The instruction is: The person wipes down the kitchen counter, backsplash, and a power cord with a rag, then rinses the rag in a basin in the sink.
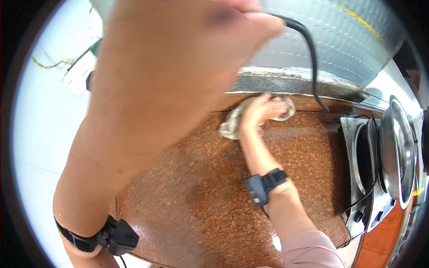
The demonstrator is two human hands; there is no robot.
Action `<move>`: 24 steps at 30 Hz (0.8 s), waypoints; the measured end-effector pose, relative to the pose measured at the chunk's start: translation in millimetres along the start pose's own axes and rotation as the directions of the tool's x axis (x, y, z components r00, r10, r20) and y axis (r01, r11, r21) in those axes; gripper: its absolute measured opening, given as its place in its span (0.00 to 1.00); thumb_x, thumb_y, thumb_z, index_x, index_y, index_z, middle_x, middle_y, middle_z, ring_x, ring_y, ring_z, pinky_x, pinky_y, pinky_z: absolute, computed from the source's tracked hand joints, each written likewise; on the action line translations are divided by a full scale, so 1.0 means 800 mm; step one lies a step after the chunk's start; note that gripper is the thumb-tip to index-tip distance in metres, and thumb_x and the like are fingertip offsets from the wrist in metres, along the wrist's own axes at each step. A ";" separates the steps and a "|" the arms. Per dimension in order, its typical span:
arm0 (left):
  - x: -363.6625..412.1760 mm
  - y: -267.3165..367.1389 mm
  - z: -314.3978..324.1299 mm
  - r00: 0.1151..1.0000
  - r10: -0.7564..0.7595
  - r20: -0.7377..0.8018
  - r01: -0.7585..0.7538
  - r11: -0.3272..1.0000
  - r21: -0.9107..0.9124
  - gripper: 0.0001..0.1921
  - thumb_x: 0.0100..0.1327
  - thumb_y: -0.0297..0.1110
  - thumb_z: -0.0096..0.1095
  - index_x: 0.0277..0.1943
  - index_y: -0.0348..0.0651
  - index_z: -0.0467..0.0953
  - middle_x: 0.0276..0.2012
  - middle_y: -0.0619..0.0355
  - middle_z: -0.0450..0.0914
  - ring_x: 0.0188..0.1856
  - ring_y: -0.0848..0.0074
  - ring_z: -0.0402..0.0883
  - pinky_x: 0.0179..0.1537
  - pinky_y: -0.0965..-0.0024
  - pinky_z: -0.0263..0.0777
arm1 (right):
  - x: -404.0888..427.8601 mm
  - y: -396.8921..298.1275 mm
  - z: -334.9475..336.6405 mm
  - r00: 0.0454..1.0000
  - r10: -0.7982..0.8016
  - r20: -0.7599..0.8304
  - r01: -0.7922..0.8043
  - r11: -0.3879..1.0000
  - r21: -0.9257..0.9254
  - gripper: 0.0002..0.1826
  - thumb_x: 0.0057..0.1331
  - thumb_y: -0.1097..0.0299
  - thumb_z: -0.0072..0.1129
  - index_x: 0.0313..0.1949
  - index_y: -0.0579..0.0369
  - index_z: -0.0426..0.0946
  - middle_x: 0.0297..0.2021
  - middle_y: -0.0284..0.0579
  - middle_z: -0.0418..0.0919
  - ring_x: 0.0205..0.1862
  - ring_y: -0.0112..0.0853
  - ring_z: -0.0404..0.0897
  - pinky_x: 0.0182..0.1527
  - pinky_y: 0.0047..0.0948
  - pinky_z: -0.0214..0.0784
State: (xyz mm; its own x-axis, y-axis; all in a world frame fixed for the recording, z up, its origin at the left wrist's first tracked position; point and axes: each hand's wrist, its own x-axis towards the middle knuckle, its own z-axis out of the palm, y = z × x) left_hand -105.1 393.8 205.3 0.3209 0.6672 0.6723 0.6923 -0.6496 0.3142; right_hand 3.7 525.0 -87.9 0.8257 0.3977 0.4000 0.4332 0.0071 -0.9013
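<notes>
My left hand (249, 25) is raised close to the camera, blurred and partly cut off by the top edge. A thick black cable (311, 57) comes out beside its fingertips and droops to the back of the counter; the fingers appear closed on it. Lower down, my right hand (261, 112) presses a crumpled pale cloth (231, 125) against the back of a speckled brown granite countertop (218, 187). The cloth bunches out on both sides of the palm, and one end reaches the raised back edge. My left forearm hides the counter's far left part.
At the right stands a gas stove (360, 214) with a steel basin (399, 150) tilted on edge over it and a thin black wire across it. Behind the counter runs a grey ledge (278, 82) below a ribbed, shiny panel (321, 40). A white box-like object (78, 78) is at the left.
</notes>
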 end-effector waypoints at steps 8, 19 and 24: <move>-0.034 -0.007 0.000 0.984 0.174 0.044 -0.175 0.984 0.021 0.03 0.49 0.25 0.59 0.24 0.34 0.75 0.18 0.53 0.75 0.22 0.67 0.76 0.24 0.66 0.68 | -0.164 -0.091 -0.064 0.617 -0.401 0.677 0.606 0.791 -0.083 0.36 0.63 0.61 0.43 0.62 0.73 0.43 0.61 0.71 0.48 0.64 0.57 0.49 0.65 0.49 0.39; -0.107 0.009 0.024 0.987 0.155 -0.040 -0.150 0.983 0.108 0.07 0.47 0.31 0.60 0.31 0.42 0.75 0.21 0.61 0.67 0.23 0.71 0.72 0.25 0.67 0.66 | 0.035 0.001 -0.225 -0.114 -0.448 0.887 0.731 0.566 0.380 0.33 0.62 0.61 0.45 0.62 0.66 0.50 0.61 0.63 0.54 0.62 0.52 0.55 0.64 0.46 0.46; -0.139 0.016 0.030 0.974 0.211 -0.084 -0.191 0.961 0.202 0.09 0.46 0.32 0.57 0.30 0.39 0.75 0.20 0.63 0.64 0.25 0.76 0.69 0.24 0.73 0.56 | 0.040 0.000 -0.234 -0.201 -0.410 0.890 0.718 0.556 0.419 0.32 0.62 0.61 0.46 0.62 0.63 0.52 0.60 0.61 0.56 0.61 0.50 0.57 0.63 0.45 0.48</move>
State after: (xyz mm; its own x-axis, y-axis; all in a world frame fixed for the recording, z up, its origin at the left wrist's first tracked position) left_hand -116.5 320.1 118.0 0.4044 0.4817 0.7774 0.7341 -0.6779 0.0381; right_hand 97.5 366.0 -44.4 -0.6652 0.7332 0.1413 0.6823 0.6737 -0.2840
